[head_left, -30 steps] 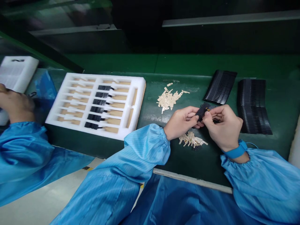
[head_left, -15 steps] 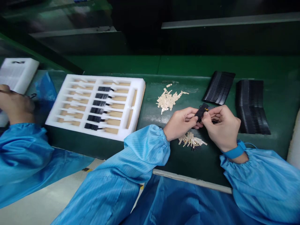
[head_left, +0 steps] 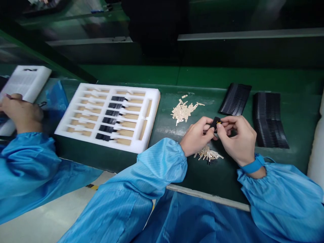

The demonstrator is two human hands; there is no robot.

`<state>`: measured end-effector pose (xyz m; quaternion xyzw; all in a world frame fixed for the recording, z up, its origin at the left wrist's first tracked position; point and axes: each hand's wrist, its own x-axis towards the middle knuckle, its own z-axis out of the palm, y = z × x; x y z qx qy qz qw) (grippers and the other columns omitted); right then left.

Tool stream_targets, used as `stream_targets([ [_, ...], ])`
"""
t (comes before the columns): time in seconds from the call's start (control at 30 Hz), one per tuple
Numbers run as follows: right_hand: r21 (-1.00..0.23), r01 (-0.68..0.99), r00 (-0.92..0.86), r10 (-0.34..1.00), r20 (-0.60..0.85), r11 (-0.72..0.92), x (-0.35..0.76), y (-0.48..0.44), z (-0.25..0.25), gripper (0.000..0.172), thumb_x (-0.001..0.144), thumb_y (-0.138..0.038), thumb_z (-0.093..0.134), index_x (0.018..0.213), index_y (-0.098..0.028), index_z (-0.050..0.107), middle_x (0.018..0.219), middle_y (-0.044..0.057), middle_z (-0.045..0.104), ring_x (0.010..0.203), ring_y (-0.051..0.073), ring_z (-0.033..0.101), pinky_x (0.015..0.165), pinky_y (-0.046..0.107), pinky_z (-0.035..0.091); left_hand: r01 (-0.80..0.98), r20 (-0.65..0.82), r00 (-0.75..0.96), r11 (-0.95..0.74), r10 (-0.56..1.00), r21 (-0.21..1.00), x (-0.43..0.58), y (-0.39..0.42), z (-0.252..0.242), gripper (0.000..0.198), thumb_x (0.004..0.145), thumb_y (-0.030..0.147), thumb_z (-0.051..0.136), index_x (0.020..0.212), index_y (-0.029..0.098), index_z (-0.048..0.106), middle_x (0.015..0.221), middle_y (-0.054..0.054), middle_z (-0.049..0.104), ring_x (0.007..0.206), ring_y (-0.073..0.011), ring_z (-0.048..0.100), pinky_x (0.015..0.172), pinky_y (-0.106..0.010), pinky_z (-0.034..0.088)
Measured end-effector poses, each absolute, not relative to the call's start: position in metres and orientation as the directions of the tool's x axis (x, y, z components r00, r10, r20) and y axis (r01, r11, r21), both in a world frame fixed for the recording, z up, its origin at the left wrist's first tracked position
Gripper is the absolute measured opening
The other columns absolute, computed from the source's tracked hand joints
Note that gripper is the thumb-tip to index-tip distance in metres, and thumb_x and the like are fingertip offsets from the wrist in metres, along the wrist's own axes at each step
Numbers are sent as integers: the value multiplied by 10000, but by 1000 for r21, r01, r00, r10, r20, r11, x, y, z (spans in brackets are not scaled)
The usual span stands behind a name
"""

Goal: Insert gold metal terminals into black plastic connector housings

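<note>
Between the thumb and fingers of my left hand (head_left: 195, 137) is a small black plastic piece (head_left: 215, 123), tilted upward. My right hand (head_left: 238, 137) is closed in a pinch against the right side of this piece. A tiny yellow-gold bit shows at the right thumb tip; what the right fingers grip there is mostly hidden. Just below the hands lies a small heap of pale metal strips (head_left: 208, 154), with some dark bits at its lower edge. A larger heap of flat pale metal pieces (head_left: 184, 112) is spread farther back, left of the hands.
A white foam tray (head_left: 149, 133) with several black comb-like parts in its slots lies to the left. Ribbed black strips (head_left: 235, 99) and a second ribbed black stack (head_left: 269, 119) lie at right. A co-worker's hand (head_left: 22, 113) is beside another foam block (head_left: 37, 79).
The view has shifted slightly, so the table appears a little lower and the tray farther right. The black piece has turned more upright in my fingers. Both hands stay together around it.
</note>
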<state>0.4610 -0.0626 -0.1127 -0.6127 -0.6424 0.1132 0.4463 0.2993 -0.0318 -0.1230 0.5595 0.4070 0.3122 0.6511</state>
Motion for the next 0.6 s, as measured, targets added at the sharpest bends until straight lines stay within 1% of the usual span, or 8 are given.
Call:
stream_targets([
  [0.07, -696, 686, 156, 891, 426, 212, 460, -63, -113, 40, 898, -223, 678, 930, -235, 658, 767, -5, 653, 598, 137, 592, 563, 290, 517, 59, -162, 473, 152, 866, 987, 299, -34, -124, 146, 989, 198, 550, 1134, 182, 556, 909, -14, 768, 768, -93, 744, 704, -189, 585],
  [0.13, -693, 689, 156, 890, 428, 212, 458, -64, -113, 42, 885, -207, 670, 873, -237, 644, 723, -13, 641, 575, 133, 569, 540, 284, 500, 65, -163, 456, 150, 875, 987, 300, -36, -124, 115, 981, 189, 562, 1095, 182, 553, 949, -26, 774, 775, -92, 744, 753, -210, 601],
  [0.27, -679, 695, 154, 874, 461, 236, 455, -65, -112, 66, 872, -188, 660, 832, -234, 636, 708, -11, 648, 554, 129, 556, 526, 279, 485, 37, -188, 419, 191, 888, 981, 304, -37, -125, 108, 964, 175, 593, 1060, 176, 544, 943, -36, 773, 760, -99, 749, 757, -221, 609],
  [0.37, -687, 684, 150, 875, 461, 245, 456, -66, -111, 81, 919, -215, 623, 842, -235, 638, 747, 6, 681, 585, 140, 598, 549, 287, 507, -39, -212, 426, 252, 880, 967, 306, -37, -124, 108, 964, 156, 588, 1046, 173, 520, 951, -42, 773, 755, -103, 757, 737, -216, 613],
  [0.43, -697, 671, 140, 880, 455, 253, 457, -66, -112, 49, 925, -241, 630, 881, -234, 650, 776, 13, 694, 617, 149, 626, 571, 292, 526, -70, -215, 426, 269, 879, 961, 306, -37, -124, 105, 968, 160, 590, 1042, 173, 516, 938, -38, 770, 754, -103, 758, 735, -215, 616],
  [0.47, -702, 665, 133, 883, 450, 257, 458, -66, -113, 17, 914, -245, 647, 905, -233, 655, 786, 11, 694, 625, 149, 631, 578, 293, 533, -73, -211, 421, 265, 882, 962, 306, -36, -125, 105, 968, 167, 596, 1041, 172, 520, 922, -32, 768, 750, -101, 756, 735, -213, 615],
  [0.53, -711, 656, 133, 888, 440, 254, 459, -65, -115, 60, 878, -236, 688, 928, -230, 657, 781, 2, 684, 618, 142, 621, 580, 291, 535, -54, -196, 409, 238, 891, 970, 305, -36, -126, 108, 964, 175, 611, 1040, 171, 535, 891, -18, 763, 740, -95, 749, 732, -206, 610],
  [0.6, -724, 649, 162, 887, 433, 235, 458, -65, -117, 74, 857, -216, 702, 908, -230, 650, 752, -11, 670, 593, 132, 600, 564, 284, 523, -28, -174, 404, 202, 898, 979, 305, -37, -127, 108, 960, 177, 617, 1042, 174, 546, 873, -6, 761, 739, -93, 747, 734, -204, 606],
])
